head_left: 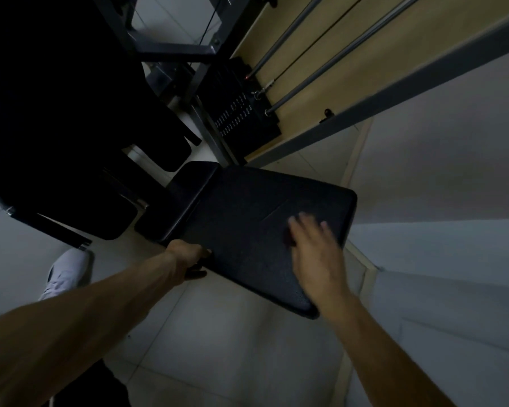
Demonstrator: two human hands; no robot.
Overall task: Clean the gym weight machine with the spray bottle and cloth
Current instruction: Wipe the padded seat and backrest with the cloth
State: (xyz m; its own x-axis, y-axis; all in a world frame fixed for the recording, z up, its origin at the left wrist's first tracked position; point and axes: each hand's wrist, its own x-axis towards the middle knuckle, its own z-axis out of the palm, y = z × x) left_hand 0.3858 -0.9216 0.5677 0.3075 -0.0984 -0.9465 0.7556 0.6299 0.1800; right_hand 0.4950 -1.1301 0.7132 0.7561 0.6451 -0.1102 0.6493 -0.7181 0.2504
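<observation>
Spread straight and blurred, the fingers of the right hand point(312, 248) lie on the right part of the pad point(241, 218), while the left hand point(188, 255) curls round the pad's left edge, arm stretched out; the weight stack point(241, 113) stands beyond the pad.

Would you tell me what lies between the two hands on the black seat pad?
In the head view, only the bare black surface of the seat pad lies between the left hand and the right hand.
</observation>
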